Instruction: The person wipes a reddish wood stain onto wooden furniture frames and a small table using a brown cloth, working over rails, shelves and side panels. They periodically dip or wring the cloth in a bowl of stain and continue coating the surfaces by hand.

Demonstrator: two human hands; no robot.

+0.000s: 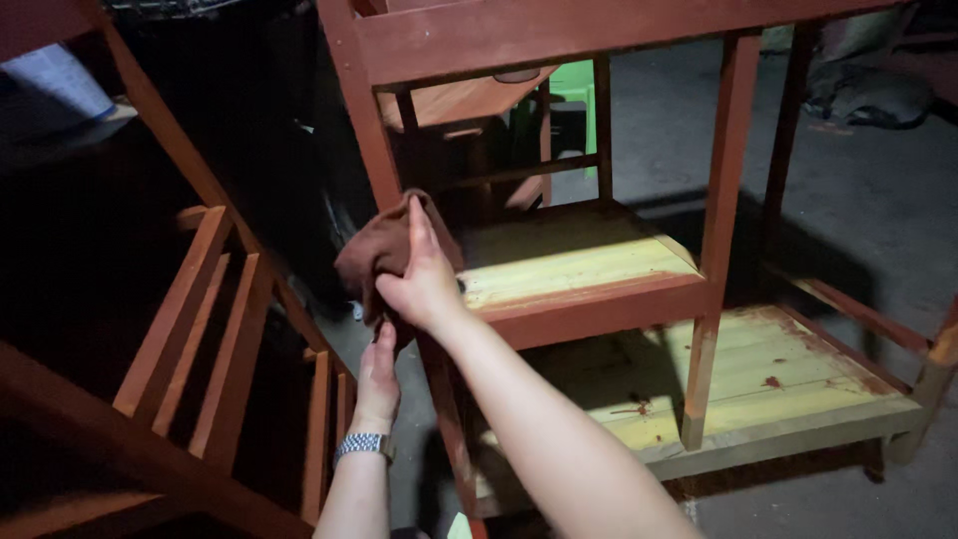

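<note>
- 2 bare hands work in front of me: my left hand (377, 379), a metal link watch (363, 445) on its wrist, reaches up to the leg just below the cloth; its grip is hidden from me.
- My right hand (424, 282) closes its fingers on a soft, crumpled brown cloth (381, 250), pressing it against the red-stained square leg (371, 140).
- Beyond it, the wooden frame's (559, 35) pale plank shelf (569, 262) is smeared with stain.
</note>
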